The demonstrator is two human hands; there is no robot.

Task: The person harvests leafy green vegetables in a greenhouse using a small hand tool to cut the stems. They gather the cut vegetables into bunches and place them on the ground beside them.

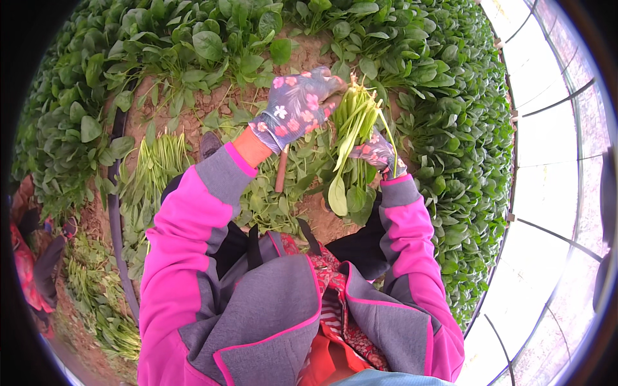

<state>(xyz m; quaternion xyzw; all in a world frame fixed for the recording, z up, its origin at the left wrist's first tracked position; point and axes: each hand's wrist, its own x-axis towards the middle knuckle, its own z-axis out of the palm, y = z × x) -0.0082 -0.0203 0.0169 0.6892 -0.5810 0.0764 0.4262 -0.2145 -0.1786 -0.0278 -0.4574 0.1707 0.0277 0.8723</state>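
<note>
A bunch of leafy greens, apparently spinach (357, 113), hangs leaves down in front of me, its pale cut stem ends uppermost. My right hand (379, 152), in a floral glove, is shut around its stems from behind, partly hidden by them. My left hand (306, 103), in a matching glove, is at the upper left of the bunch, fingers bent by the stem ends. A brown tool handle (282, 170) shows below my left wrist; its upper end is hidden by the glove.
Dense rows of growing spinach (449, 135) stand ahead and to the right. Cut greens (161, 159) lie in a pile at left, beside a dark hose (116, 217). Loose leaves (263, 198) cover soil between my legs. Another person (36, 270) is at far left. A white plastic greenhouse wall (545, 130) curves at right.
</note>
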